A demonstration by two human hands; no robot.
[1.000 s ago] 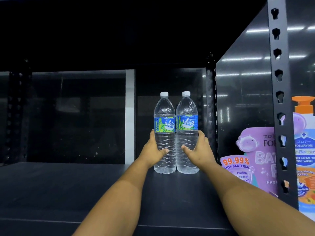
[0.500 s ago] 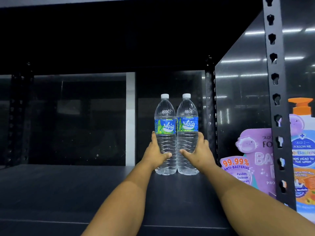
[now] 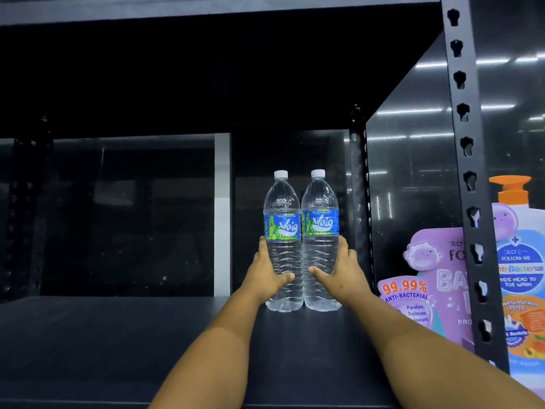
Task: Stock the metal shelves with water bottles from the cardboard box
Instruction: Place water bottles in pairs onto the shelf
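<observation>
Two clear water bottles with white caps and blue-green labels stand upright side by side, touching, at the back right of the black metal shelf point(image 3: 118, 335). My left hand point(image 3: 267, 276) grips the lower half of the left bottle point(image 3: 281, 219), thumb across its front. The right bottle point(image 3: 320, 216) is gripped the same way by my right hand point(image 3: 342, 274). Both bottle bases rest on the shelf board. The cardboard box is out of sight.
A black perforated upright post point(image 3: 469, 172) stands at the right, with a glossy side panel point(image 3: 413, 172) behind it. Beyond it are a purple refill pouch point(image 3: 427, 278) and an orange-pump wash bottle point(image 3: 519, 261). The upper shelf point(image 3: 206, 10) hangs overhead. A rear post point(image 3: 358, 202) stands close to the right bottle.
The two bottles and my hands have stayed almost still on the shelf. The view has tilted slightly upward, showing more of the upper shelf's edge.
</observation>
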